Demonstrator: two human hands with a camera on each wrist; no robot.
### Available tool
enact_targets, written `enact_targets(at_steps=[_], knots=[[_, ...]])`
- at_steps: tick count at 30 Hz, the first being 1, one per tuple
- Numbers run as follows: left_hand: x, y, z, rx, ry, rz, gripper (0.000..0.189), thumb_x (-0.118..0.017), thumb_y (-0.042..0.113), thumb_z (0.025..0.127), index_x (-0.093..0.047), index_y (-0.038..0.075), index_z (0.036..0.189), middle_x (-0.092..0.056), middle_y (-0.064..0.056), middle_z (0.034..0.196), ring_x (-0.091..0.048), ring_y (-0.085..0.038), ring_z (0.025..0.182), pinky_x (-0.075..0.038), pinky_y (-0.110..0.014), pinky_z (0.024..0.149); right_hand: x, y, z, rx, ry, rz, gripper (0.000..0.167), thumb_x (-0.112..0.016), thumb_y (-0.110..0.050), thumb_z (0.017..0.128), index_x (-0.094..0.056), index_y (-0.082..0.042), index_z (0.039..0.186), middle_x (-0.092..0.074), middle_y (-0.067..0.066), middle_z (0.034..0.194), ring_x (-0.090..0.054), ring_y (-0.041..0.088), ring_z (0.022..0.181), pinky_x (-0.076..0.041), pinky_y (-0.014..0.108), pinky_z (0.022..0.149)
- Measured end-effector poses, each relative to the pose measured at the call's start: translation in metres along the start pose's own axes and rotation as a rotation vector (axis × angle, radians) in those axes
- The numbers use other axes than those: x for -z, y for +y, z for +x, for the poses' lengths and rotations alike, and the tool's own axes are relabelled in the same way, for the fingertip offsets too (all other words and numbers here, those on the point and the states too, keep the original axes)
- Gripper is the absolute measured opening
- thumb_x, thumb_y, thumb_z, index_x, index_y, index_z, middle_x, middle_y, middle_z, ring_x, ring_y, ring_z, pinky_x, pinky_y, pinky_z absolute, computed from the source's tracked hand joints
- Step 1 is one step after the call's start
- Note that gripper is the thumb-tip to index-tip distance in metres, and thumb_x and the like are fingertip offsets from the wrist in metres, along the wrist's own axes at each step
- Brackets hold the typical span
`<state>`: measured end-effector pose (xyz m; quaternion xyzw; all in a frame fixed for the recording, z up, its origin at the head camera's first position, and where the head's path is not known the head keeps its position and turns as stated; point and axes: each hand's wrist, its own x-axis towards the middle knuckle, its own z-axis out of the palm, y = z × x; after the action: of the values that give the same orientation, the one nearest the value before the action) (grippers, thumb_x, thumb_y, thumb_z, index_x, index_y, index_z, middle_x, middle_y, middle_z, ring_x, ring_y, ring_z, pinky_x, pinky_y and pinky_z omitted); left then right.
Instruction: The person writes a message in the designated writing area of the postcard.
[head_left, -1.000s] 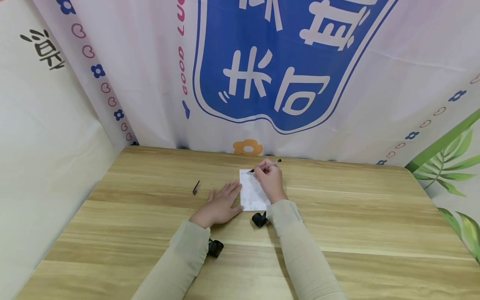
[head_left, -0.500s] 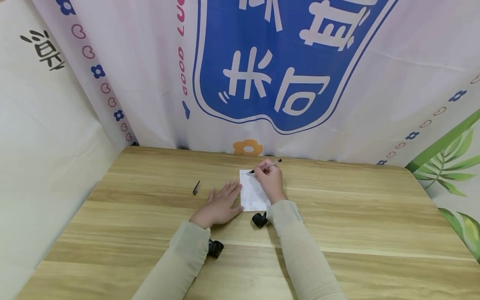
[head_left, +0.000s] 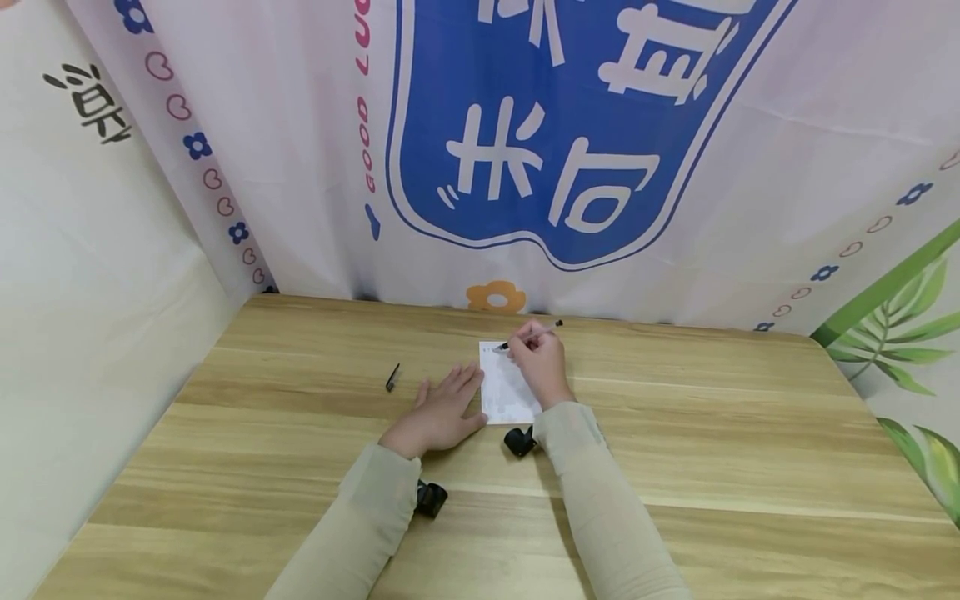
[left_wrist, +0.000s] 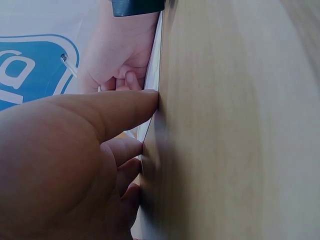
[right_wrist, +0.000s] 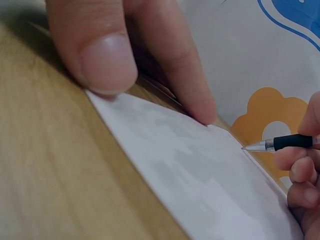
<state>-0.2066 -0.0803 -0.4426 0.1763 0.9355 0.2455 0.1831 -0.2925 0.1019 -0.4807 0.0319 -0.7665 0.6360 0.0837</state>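
Observation:
A small white sheet of paper [head_left: 504,387] lies on the wooden table, with a few tiny marks along its top edge. My left hand [head_left: 442,410] rests flat at the paper's left side, thumb and fingertips pressing its edge. Over the paper's right side, my right hand [head_left: 538,362] pinches a pen [head_left: 546,329] with a clear barrel and black grip. In the right wrist view the tip of the pen [right_wrist: 257,146] is at the paper's far part; whether it touches is hard to tell. The left wrist view shows the left thumb [left_wrist: 125,107] against the table.
A black pen cap [head_left: 392,377] lies on the table [head_left: 300,442] left of the left hand. Black wrist cameras [head_left: 431,499] sit by both sleeves. A printed curtain [head_left: 315,150] hangs behind the table's far edge.
The pen tip has shifted very slightly to the right along the top of the paper, where the row of marks is a little longer. The left hand stays in place.

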Motion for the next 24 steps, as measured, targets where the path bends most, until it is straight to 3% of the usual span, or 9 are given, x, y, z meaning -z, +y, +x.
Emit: enact_targets(at_steps=[6, 24], knots=[[-0.0016, -0.0009, 0.0012, 0.003, 0.002, 0.007, 0.071, -0.052, 0.036, 0.106, -0.019, 0.009, 0.163, -0.009, -0.008, 0.170, -0.002, -0.029, 0.156, 0.004, -0.064, 0.119, 0.0008, 0.0023, -0.0003, 0.032, 0.001, 0.002, 0.009, -0.063, -0.004, 0.090, -0.062, -0.005, 0.081, -0.063, 0.007, 0.074, -0.059, 0.018, 0.066, -0.047, 0.024, 0.058], [-0.0002, -0.0005, 0.0009, 0.001, 0.002, 0.008, 0.071, -0.051, 0.036, 0.106, -0.018, 0.008, 0.163, -0.009, -0.009, 0.170, -0.002, -0.030, 0.156, 0.004, -0.064, 0.119, 0.0012, 0.0007, 0.0007, 0.006, 0.001, -0.008, 0.008, -0.063, -0.007, 0.092, -0.064, -0.006, 0.084, -0.064, 0.008, 0.079, -0.061, 0.017, 0.069, -0.049, 0.024, 0.060]])
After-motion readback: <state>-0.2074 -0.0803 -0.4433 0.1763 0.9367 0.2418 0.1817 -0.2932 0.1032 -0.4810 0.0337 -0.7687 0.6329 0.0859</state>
